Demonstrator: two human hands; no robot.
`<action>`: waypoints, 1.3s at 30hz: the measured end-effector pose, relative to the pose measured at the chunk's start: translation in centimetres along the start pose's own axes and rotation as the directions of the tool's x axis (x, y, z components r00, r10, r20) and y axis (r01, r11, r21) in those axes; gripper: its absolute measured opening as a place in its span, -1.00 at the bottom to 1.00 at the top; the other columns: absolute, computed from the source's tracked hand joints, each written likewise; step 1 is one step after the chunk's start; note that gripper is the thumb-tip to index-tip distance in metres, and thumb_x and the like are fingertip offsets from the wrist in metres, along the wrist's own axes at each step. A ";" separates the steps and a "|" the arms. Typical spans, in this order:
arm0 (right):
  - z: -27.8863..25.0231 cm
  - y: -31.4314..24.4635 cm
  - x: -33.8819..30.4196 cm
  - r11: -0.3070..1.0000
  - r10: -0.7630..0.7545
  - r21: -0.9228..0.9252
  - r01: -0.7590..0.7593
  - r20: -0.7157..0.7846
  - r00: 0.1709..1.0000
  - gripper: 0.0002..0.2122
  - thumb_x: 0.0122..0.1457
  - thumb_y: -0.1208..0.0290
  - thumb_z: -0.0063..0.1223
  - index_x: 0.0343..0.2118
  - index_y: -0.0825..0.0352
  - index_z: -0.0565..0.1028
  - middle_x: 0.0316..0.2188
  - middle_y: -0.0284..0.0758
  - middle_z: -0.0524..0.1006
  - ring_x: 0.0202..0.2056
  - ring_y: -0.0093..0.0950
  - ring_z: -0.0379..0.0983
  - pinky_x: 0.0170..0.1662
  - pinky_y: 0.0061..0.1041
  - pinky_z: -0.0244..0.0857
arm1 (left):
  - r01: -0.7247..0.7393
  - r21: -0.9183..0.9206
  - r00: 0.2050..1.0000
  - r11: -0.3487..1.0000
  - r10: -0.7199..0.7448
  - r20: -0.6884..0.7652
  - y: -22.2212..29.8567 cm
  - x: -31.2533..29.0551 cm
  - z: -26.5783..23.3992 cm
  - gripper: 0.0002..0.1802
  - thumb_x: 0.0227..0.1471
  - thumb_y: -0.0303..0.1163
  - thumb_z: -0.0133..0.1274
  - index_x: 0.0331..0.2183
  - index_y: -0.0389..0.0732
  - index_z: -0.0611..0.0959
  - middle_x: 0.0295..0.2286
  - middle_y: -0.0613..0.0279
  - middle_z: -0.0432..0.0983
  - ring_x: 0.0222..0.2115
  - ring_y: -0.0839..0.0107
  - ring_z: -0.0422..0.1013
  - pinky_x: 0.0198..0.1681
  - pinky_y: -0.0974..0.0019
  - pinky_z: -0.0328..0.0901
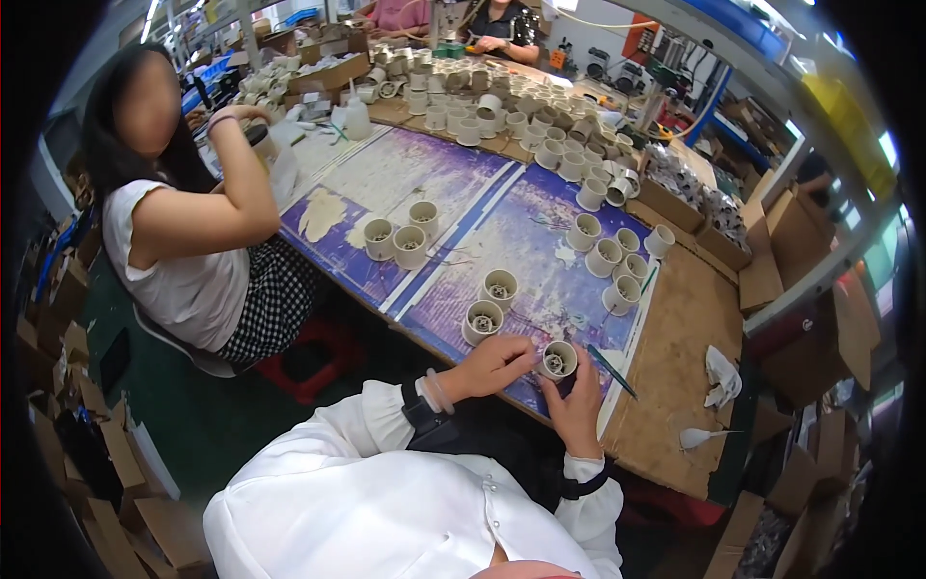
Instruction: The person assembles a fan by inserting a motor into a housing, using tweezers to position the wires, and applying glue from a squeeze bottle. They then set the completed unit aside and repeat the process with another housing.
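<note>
With my right hand (577, 400), I am gripping a pale cup (558, 363) between thumb and fingers, at the near edge of the table (439, 304). Its open mouth is facing up. My left hand (494, 365) is hovering just left of it, fingers curled; I cannot tell whether they are pinching anything.

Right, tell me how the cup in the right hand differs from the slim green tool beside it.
The cup is round and hollow; the green tool is long and thin. The cup is off-white with parts inside, while the green tool is dark. The cup is held in the right hand; the green tool lies on the tabletop. Both are near that hand.
</note>
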State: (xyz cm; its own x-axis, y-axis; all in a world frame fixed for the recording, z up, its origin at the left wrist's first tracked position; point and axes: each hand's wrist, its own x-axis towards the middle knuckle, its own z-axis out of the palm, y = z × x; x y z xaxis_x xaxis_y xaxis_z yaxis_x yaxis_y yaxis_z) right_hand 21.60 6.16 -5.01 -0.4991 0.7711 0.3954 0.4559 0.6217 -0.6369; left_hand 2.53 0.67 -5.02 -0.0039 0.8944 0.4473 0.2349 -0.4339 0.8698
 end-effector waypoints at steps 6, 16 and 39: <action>-0.5 -1.4 -0.4 1.000 -0.018 0.018 0.019 -0.027 0.999 -0.38 -0.03 0.36 0.30 0.11 0.36 0.28 -0.07 -0.06 0.44 -0.04 -0.07 0.36 0.02 -0.23 0.23 | 0.025 -0.031 1.000 0.999 -0.025 0.004 0.1 -0.6 0.1 -0.76 0.14 -0.39 -0.03 -0.52 -0.28 0.40 -0.60 0.22 0.23 -0.57 0.41 0.16 -0.47 0.31 0.14; -2.1 -1.4 1.8 0.989 0.104 0.114 -0.093 -0.094 0.990 -0.39 -0.02 0.40 0.33 0.11 0.34 0.31 -0.01 -0.19 0.46 0.02 -0.35 0.40 0.07 -0.42 0.26 | 0.129 -0.225 0.991 0.966 -0.130 0.010 -0.6 -0.3 -0.3 -0.82 0.12 -0.53 -0.02 -0.18 -0.26 0.48 -0.28 0.29 0.40 -0.36 0.56 0.31 -0.27 0.42 0.28; -6.3 -4.5 1.2 0.740 -0.093 0.506 0.443 -0.576 0.812 -0.57 0.08 0.34 0.23 0.01 0.30 0.40 -0.16 -0.23 0.51 -0.10 -0.32 0.44 0.00 -0.43 0.26 | 0.305 -0.782 0.949 0.544 -0.240 0.204 4.9 2.1 -1.5 -0.31 0.23 0.11 -0.22 0.13 -0.26 0.28 -0.03 0.02 0.40 -0.04 0.21 0.42 -0.04 0.29 0.42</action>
State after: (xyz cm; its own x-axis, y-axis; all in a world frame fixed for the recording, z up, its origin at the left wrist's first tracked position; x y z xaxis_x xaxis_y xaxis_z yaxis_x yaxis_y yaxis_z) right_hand 23.62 5.19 2.52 -0.0238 0.6477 0.7616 -0.2561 0.7324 -0.6309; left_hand 2.26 0.21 0.49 0.1384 0.9751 0.1735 -0.6330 -0.0477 0.7726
